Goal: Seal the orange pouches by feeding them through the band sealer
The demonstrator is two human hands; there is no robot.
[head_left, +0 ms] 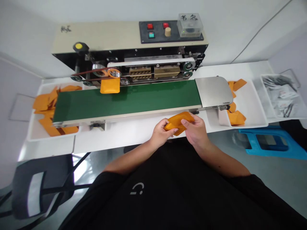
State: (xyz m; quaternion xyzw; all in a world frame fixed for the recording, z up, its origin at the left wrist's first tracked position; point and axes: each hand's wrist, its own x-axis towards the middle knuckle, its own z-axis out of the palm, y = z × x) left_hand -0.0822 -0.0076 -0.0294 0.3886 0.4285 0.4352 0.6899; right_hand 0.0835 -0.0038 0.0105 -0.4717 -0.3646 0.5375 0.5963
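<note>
**Our hands on an orange pouch by the sealer**

Our left hand and right hand both grip the orange pouch, fingers closed around it, above the white counter just in front of the green conveyor belt. A second pouch sits at the belt's far edge, beneath the band sealer and its rollers. More pouches lie heaped in the left tray and the right tray at either end.
</note>
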